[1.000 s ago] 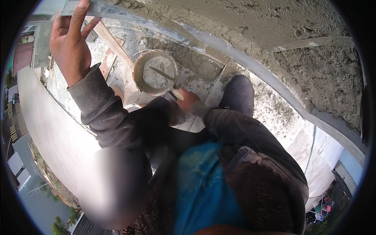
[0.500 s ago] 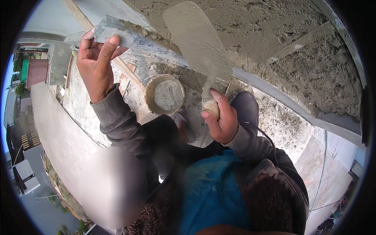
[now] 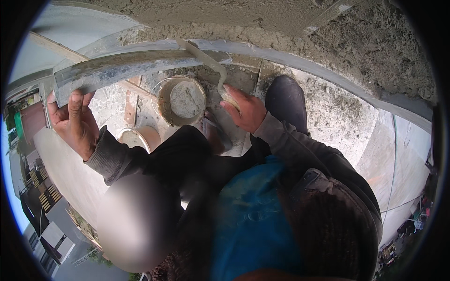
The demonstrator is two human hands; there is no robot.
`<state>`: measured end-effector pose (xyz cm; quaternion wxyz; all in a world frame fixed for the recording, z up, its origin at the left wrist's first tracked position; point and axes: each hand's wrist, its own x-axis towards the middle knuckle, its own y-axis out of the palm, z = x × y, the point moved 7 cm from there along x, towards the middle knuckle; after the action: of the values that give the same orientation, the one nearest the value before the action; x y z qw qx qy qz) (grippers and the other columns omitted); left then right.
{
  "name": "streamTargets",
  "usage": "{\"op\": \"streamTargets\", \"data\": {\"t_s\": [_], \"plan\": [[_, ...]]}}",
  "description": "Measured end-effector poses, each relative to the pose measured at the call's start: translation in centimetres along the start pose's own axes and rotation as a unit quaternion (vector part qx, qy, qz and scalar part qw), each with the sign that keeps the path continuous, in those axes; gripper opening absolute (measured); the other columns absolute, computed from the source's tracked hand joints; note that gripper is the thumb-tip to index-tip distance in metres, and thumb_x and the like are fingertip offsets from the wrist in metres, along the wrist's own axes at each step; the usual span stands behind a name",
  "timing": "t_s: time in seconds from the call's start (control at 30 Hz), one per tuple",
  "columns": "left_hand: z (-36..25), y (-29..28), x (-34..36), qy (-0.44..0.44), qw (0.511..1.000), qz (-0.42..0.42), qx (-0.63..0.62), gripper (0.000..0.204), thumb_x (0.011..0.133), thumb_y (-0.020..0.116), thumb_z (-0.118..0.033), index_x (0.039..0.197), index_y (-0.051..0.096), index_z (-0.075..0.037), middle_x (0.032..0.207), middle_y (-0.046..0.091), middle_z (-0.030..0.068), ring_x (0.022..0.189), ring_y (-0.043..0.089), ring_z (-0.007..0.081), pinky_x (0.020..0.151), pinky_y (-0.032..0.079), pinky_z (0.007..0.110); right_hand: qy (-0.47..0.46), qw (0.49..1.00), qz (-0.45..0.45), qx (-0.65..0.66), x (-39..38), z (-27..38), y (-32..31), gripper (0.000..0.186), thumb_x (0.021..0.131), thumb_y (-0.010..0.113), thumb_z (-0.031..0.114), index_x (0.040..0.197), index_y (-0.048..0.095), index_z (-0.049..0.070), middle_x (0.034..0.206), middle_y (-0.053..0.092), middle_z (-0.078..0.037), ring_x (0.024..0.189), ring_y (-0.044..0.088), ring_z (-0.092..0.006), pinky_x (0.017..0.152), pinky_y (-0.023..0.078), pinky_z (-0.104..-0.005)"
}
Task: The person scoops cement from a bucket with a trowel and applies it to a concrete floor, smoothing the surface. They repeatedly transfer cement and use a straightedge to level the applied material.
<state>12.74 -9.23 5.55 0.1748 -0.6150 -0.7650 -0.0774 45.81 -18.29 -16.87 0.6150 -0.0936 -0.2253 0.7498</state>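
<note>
My left hand [image 3: 77,119] grips the near-left end of a long grey angled strip [image 3: 124,70], thumb and fingers closed at its lower edge. The strip reaches to the right along the ledge, with mortar smears on it. In my right hand [image 3: 246,111] is a trowel [image 3: 201,55], its handle wrapped by my fingers. The blade is turned nearly edge-on and crosses the strip's right end, just below the wet mortar surface [image 3: 262,18]. Whether the blade touches the strip or the ledge, I cannot tell.
A mortar-stained bucket [image 3: 161,105] with grey mix stands below the strip. Beside it is a smaller pale bucket [image 3: 152,136], partly hidden by my leg. A dark boot [image 3: 286,103] and a sandalled foot [image 3: 218,133] are on the spattered floor. A wooden batten [image 3: 58,48] leans at far left.
The strip has swung down to lie nearly level along the ledge, my left hand moving left and lower. The trowel has turned from face-on to edge-on, my right hand moving left and up.
</note>
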Motion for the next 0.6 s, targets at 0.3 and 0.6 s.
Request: {"op": "streamTargets", "data": {"t_s": [0.3,0.6], "plan": [[2.4,-1.8,2.6,0.001,0.997,-0.008,-0.072,0.041,0.093,0.068,-0.011,0.129,0.052,0.001,0.111,0.068,0.0143,0.104,0.066,0.0213,0.091,0.055,0.051,0.271,0.941,0.134,-0.154,-1.3,-20.8,4.6,0.056,0.097,0.05,0.048,0.144,0.045,0.016,0.118,0.067,-0.022,0.106,0.064,-0.0433,0.092,0.051,-0.0501],[0.0,0.0,2.7,0.014,0.998,-0.046,-0.042,0.063,0.088,0.069,-0.014,0.14,0.043,0.009,0.129,0.056,0.0235,0.119,0.058,0.0312,0.101,0.049,0.054,0.208,0.97,0.052,-0.111,-2.4,-13.6,0.7,0.054,0.097,0.055,0.042,0.141,0.049,0.012,0.117,0.066,-0.023,0.1,0.067,-0.0412,0.088,0.054,-0.046]]}}
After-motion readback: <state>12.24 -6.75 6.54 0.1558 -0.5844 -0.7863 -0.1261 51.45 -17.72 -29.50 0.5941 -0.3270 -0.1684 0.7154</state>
